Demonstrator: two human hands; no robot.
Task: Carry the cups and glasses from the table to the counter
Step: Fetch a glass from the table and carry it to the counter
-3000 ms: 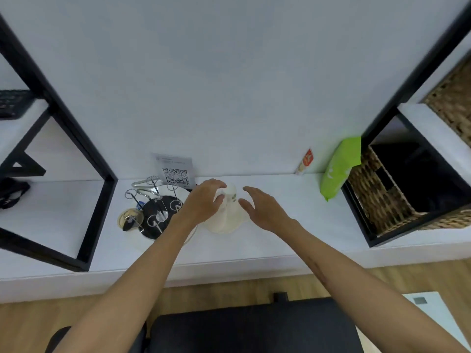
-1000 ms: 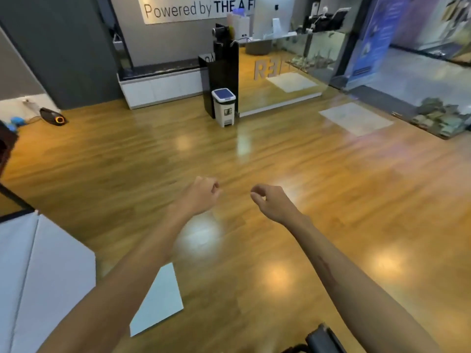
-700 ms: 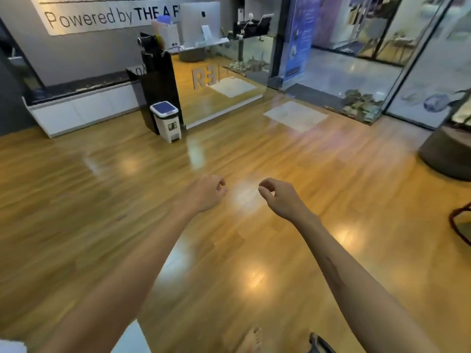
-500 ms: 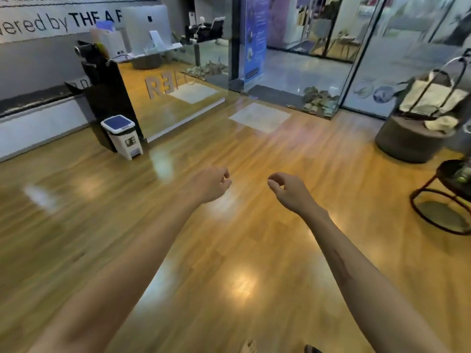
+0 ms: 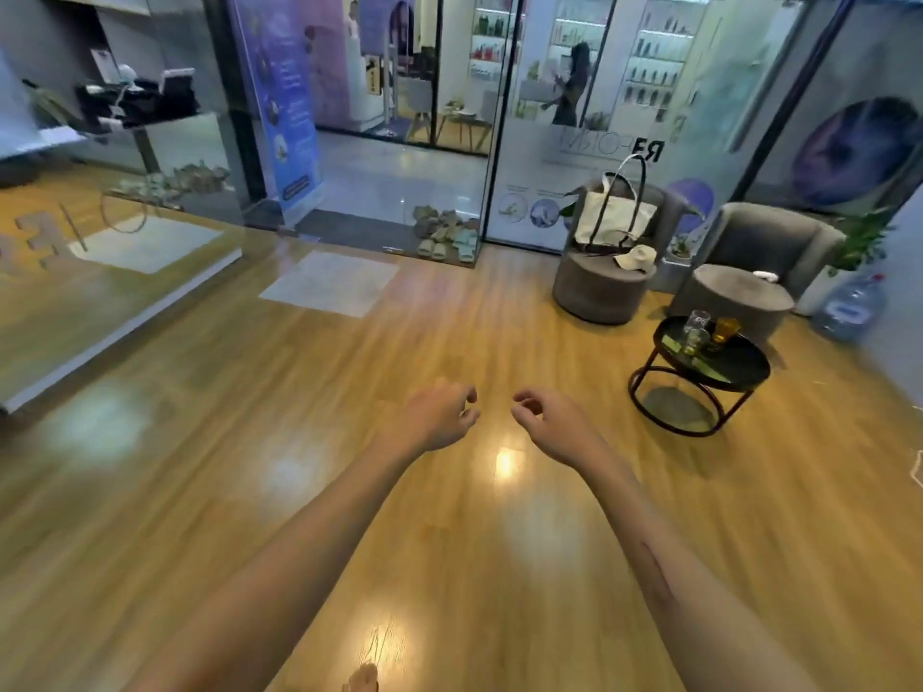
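On round table (image 5: 739, 369), glasses (image 5: 696, 329) upright

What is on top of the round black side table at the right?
The round black side table carries two clear glasses and an amber glass, clustered near its far-left edge. Something flat and greenish lies beside them; blur hides what it is.

At the right of the frame a small round black table (image 5: 739, 367) on a ringed metal frame stands on the wooden floor (image 5: 349, 392). Near its far left edge sit two clear glasses (image 5: 695, 328) and an amber glass (image 5: 722, 333), close together. A greenish flat item lies beside them, too blurred to identify.
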